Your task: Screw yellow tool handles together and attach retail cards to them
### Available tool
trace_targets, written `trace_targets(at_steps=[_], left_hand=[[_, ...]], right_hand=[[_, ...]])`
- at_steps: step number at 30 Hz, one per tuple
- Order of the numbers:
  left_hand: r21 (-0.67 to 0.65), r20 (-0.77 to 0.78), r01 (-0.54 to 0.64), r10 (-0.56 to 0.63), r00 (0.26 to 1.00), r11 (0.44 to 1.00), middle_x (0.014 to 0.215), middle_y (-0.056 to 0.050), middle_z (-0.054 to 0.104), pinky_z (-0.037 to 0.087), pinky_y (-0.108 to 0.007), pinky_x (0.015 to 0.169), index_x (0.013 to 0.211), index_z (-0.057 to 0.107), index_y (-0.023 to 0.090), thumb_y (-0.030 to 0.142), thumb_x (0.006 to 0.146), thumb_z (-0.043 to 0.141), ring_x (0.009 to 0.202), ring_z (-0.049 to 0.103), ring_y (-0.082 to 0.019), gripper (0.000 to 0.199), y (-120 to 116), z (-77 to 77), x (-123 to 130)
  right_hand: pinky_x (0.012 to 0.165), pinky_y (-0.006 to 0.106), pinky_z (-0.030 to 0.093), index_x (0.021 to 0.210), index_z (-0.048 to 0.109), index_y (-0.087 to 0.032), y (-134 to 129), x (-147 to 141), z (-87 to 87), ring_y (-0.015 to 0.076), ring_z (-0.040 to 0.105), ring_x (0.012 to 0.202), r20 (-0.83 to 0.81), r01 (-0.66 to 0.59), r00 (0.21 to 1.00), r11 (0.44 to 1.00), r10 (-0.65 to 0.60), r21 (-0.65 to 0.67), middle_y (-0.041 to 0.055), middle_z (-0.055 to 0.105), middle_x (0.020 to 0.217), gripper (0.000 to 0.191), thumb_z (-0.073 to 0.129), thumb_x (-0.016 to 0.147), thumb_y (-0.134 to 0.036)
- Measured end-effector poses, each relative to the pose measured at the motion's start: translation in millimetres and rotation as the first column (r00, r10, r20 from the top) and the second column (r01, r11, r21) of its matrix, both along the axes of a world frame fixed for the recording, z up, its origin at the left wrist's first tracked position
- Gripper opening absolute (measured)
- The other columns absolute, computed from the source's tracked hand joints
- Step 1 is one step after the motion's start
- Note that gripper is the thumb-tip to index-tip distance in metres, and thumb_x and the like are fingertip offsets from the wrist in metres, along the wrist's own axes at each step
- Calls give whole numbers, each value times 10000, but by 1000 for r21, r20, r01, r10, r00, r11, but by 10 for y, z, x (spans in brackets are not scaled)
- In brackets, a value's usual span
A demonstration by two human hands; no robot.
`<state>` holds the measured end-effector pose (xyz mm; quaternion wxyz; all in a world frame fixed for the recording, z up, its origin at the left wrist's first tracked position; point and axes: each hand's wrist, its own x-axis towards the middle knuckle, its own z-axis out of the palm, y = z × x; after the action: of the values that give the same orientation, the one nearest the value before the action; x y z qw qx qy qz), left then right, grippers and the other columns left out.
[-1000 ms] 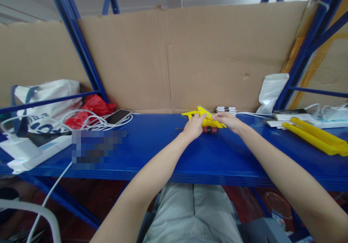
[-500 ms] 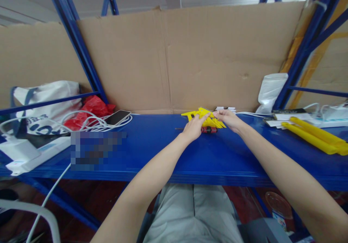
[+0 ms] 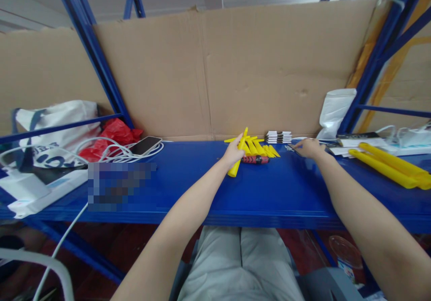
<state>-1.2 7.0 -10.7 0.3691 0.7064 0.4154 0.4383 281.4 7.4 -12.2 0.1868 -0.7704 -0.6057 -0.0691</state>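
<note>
My left hand [image 3: 233, 154] is closed round a yellow tapered part [image 3: 235, 170], held tilted over the blue table. Right behind it lie several other yellow parts [image 3: 259, 147] and a red and black screwdriver [image 3: 256, 159]. Further right, my right hand [image 3: 308, 148] reaches down with fingers pressed together at some small objects [image 3: 289, 148] on the table. What its fingertips hold, if anything, is too small to name. A stack of small white boxes [image 3: 278, 137] stands between the yellow parts and my right hand.
Two long yellow tubes [image 3: 390, 166], a white pouch [image 3: 336, 114] and a power strip are on the right. On the left are a phone [image 3: 147, 145], coiled white cables, a red bag [image 3: 117, 132], a cloth bag [image 3: 67, 130] and another power strip [image 3: 50, 193]. Cardboard [image 3: 256, 67] stands behind.
My hands have moved apart. My left hand now holds a yellow part tilted towards me, and my right hand has moved right from the yellow parts, uncovering the white boxes.
</note>
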Motion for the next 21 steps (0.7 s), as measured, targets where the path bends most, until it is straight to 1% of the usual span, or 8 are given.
trace_targets(at_steps=[1,3,5,8,12,16,21], left_hand=[[-55,31,-3,5,1000,998,1198,-103,573,510,-223,639,1425,231,216,-82,607,427,758,610,-118,892,-4,-1,13],[-114,65,-6,14,998,994,1146,-93,593,489,-185,569,1428,212,238,-88,618,436,663,588,-83,901,-7,0,28],[-134,78,-12,23,997,991,1099,-80,606,469,-163,538,1428,207,257,-90,632,450,627,573,-67,901,-5,3,30],[-150,93,-13,27,995,989,1076,-82,607,461,-169,534,1424,224,262,-91,649,462,610,570,-66,885,-3,9,26],[-166,137,-4,27,990,986,1118,-97,588,466,-175,552,1423,225,259,-111,638,437,649,572,-72,894,2,2,34],[-155,156,0,24,988,988,1138,-99,579,449,-154,544,1420,234,262,-115,627,435,713,571,-83,900,18,-18,43],[-148,150,0,22,988,989,1164,-112,571,446,-147,541,1423,220,255,-109,631,440,763,579,-95,899,13,-21,46]], right_hand=[[884,593,342,852,725,-266,-19,-13,5,367,435,1139,9,47,999,998,-47,-45,115,598,1128,193,565,745,-282],[898,594,330,877,725,-275,-52,-59,23,367,408,1168,21,99,995,989,-97,-112,111,579,1170,216,546,757,-251],[898,586,333,894,721,-274,-69,-99,33,363,402,1174,37,97,995,987,-93,-126,108,573,1176,231,534,762,-241],[887,566,349,954,704,-282,-66,-117,22,348,420,1155,69,88,994,991,-81,-103,105,567,1178,260,518,773,-263],[896,547,339,1041,676,-266,-52,-130,-10,341,401,1172,105,65,993,994,-55,-90,121,531,1229,308,488,797,-271],[930,538,311,1009,686,-255,-54,-180,-18,325,369,1209,139,49,990,991,-31,-122,111,517,1255,292,469,814,-264],[915,531,321,967,697,-230,-64,-225,-12,324,389,1191,151,31,988,995,-16,-98,128,530,1231,283,455,819,-235]])
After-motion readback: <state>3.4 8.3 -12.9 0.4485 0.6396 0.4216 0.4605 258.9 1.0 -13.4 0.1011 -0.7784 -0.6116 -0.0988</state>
